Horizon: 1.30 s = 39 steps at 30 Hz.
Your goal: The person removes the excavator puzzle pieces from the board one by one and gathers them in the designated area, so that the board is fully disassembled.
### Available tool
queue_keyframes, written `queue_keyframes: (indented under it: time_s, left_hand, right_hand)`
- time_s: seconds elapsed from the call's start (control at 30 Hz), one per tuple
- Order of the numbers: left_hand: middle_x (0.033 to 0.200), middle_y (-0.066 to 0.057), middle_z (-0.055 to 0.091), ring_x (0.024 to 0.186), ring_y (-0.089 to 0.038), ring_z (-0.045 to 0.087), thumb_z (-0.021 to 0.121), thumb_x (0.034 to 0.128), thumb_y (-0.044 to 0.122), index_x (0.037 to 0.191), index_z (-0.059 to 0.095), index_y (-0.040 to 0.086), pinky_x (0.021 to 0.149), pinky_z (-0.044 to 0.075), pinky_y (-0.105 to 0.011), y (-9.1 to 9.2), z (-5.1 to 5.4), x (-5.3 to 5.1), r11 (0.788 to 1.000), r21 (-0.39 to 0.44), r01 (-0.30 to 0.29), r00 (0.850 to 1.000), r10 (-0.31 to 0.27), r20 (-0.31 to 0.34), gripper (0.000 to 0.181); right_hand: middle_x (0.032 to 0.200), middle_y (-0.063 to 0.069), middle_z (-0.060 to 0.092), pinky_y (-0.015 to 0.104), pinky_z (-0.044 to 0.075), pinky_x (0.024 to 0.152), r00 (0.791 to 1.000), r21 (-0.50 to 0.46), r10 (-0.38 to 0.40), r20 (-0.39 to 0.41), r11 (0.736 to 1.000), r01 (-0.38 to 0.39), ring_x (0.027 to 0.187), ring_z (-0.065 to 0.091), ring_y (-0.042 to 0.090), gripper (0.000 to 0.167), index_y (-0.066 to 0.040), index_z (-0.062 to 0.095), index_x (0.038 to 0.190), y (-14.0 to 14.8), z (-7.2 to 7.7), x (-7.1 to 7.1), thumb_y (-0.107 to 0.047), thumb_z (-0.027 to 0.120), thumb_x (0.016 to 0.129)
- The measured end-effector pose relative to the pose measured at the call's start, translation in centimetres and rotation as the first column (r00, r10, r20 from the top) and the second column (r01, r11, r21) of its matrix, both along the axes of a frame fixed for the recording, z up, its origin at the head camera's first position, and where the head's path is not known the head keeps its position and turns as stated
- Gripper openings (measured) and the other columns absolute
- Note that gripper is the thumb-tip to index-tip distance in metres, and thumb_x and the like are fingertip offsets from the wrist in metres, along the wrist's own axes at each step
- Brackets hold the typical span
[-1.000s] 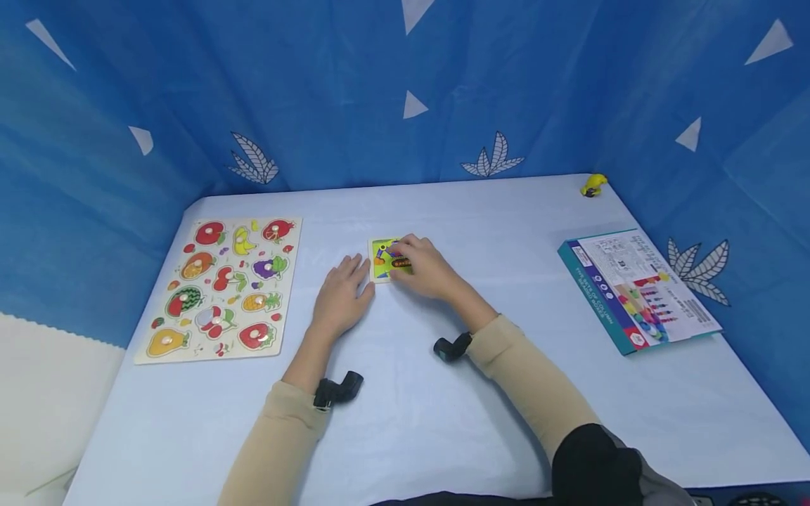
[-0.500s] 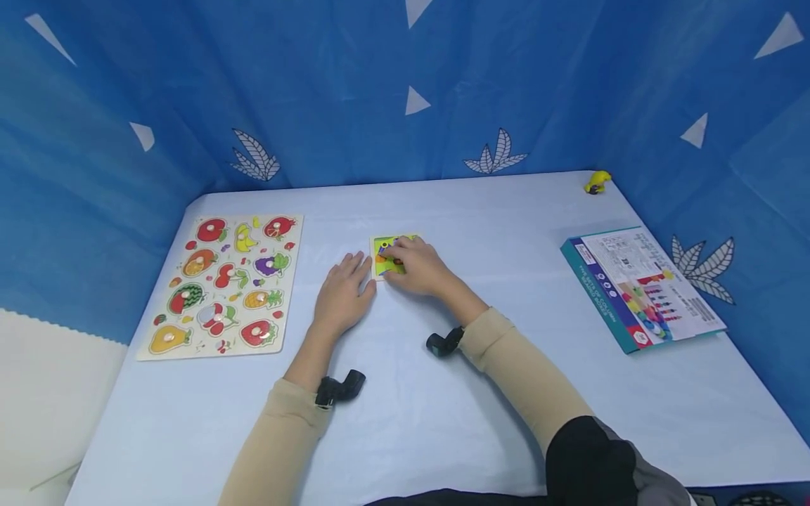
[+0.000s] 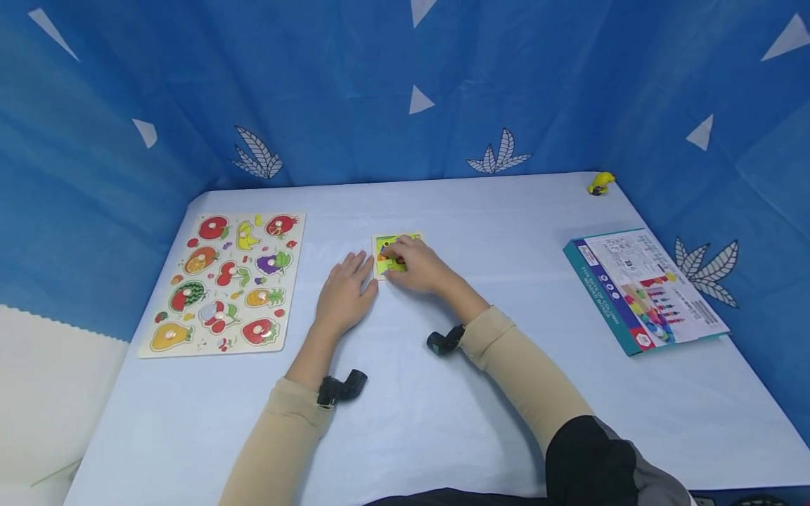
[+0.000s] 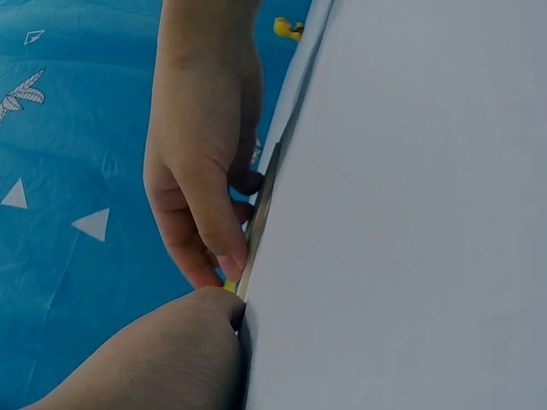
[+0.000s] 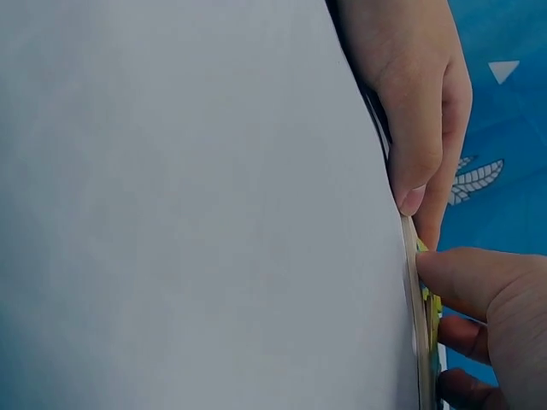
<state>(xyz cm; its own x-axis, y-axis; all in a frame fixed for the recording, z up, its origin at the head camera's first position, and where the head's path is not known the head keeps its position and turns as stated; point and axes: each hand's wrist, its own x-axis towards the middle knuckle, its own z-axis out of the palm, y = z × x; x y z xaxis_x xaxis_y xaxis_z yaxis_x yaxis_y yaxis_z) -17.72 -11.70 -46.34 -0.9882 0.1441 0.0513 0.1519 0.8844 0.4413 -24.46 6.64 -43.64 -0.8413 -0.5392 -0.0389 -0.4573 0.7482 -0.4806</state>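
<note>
A small picture board [image 3: 377, 274] with a yellow-green face and coloured shapes lies near the middle of the table. My left hand [image 3: 344, 295] rests palm down at its left edge, fingers fairly straight; in the right wrist view the left hand's thumb [image 5: 413, 198] touches the board's end. From the right, my right hand [image 3: 420, 268] reaches over the board, thumb and bent fingers round a flat piece on it, covering much of the picture. The left wrist view shows the right hand [image 4: 205, 162] with its thumb down at the board [image 4: 260, 209], seen edge-on.
On the left of the table [image 3: 405, 422] lies a large fruit puzzle board [image 3: 209, 281]. A teal-edged flat box [image 3: 645, 292] lies at the right, and a small yellow toy [image 3: 600, 183] stands at the far right corner. A blue curtain [image 3: 354, 84] hangs behind.
My right hand has shifted a little left over the small board, covering more of the picture. My left hand keeps its place beside the board. The head view has shifted slightly.
</note>
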Motion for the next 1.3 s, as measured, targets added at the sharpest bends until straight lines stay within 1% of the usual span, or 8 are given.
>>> queue_keyframes:
  time_s: [0.17, 0.3, 0.57, 0.87, 1.07, 1.13, 1.3]
  left_hand:
    - [0.163, -0.003, 0.03, 0.155, -0.023, 0.019, 0.044, 0.1014, 0.041, 0.153, 0.039, 0.017, 0.127, 0.013, -0.044, -0.01, -0.06, 0.06, 1.0, -0.004, -0.004, 1.0, 0.004, -0.001, 0.058]
    - [0.164, -0.002, 0.03, 0.155, -0.023, 0.019, 0.044, 0.1015, 0.041, 0.153, 0.039, 0.017, 0.127, 0.013, -0.044, 0.0, -0.11, 0.13, 1.0, -0.002, -0.008, 1.0, 0.008, 0.002, 0.057]
    - [0.164, -0.002, 0.028, 0.155, -0.022, 0.017, 0.043, 0.102, 0.042, 0.154, 0.038, 0.017, 0.127, 0.013, -0.044, -0.03, -0.23, 0.17, 1.0, -0.011, -0.011, 1.0, 0.011, 0.006, 0.058]
    - [0.164, -0.002, 0.029, 0.155, -0.022, 0.017, 0.043, 0.102, 0.042, 0.154, 0.038, 0.017, 0.127, 0.013, -0.044, 0.01, -0.22, 0.22, 1.0, -0.008, -0.008, 1.0, 0.008, -0.001, 0.058]
    - [0.164, -0.002, 0.03, 0.155, -0.022, 0.017, 0.043, 0.1016, 0.042, 0.153, 0.039, 0.017, 0.127, 0.014, -0.044, 0.09, -0.19, 0.23, 1.0, -0.008, -0.015, 1.0, 0.015, -0.007, 0.058]
    - [0.164, -0.002, 0.03, 0.155, -0.022, 0.018, 0.043, 0.1015, 0.042, 0.153, 0.039, 0.017, 0.127, 0.014, -0.044, 0.11, -0.17, 0.22, 1.0, -0.007, -0.014, 1.0, 0.014, -0.009, 0.058]
    - [0.163, -0.002, 0.031, 0.155, -0.022, 0.019, 0.043, 0.1015, 0.042, 0.153, 0.039, 0.017, 0.127, 0.014, -0.044, 0.13, -0.12, 0.19, 1.0, -0.007, -0.011, 1.0, 0.011, -0.017, 0.057]
  right_hand:
    - [0.124, 0.0, 0.06, 0.039, 0.043, 0.109, 1.0, -0.053, 0.009, 0.026, 0.999, -0.007, 0.119, 0.055, 0.018, 0.042, -0.019, 0.06, 0.133, 0.03, -0.06, -0.07, -0.031, 0.067, 0.094]
    - [0.124, 0.001, 0.061, 0.037, 0.045, 0.108, 0.999, -0.086, 0.003, 0.044, 0.996, 0.0, 0.117, 0.056, 0.017, 0.041, -0.019, 0.06, 0.132, 0.04, -0.18, -0.15, -0.029, 0.069, 0.093]
    - [0.116, 0.0, 0.061, 0.035, 0.047, 0.102, 0.998, -0.139, 0.002, 0.058, 0.99, 0.006, 0.109, 0.055, 0.015, 0.039, -0.018, 0.06, 0.127, 0.0, -0.35, -0.31, -0.027, 0.072, 0.092]
    - [0.112, -0.001, 0.057, 0.034, 0.048, 0.098, 0.997, -0.141, -0.006, 0.071, 0.99, 0.016, 0.104, 0.055, 0.015, 0.038, -0.019, 0.06, 0.127, 0.0, -0.29, -0.34, -0.028, 0.072, 0.092]
    - [0.109, 0.0, 0.056, 0.032, 0.047, 0.09, 0.995, -0.139, 0.015, 0.097, 0.99, -0.002, 0.097, 0.053, 0.016, 0.034, -0.019, 0.06, 0.131, 0.27, 0.13, -0.17, -0.018, 0.061, 0.097]
    - [0.11, 0.001, 0.056, 0.032, 0.048, 0.092, 0.995, -0.132, 0.018, 0.102, 0.991, -0.004, 0.098, 0.053, 0.016, 0.034, -0.019, 0.06, 0.132, 0.31, 0.29, -0.12, -0.016, 0.06, 0.098]
    - [0.115, 0.0, 0.055, 0.034, 0.048, 0.097, 0.995, -0.106, 0.019, 0.102, 0.994, -0.008, 0.103, 0.054, 0.016, 0.036, -0.02, 0.058, 0.134, 0.36, 0.39, -0.21, -0.019, 0.062, 0.098]
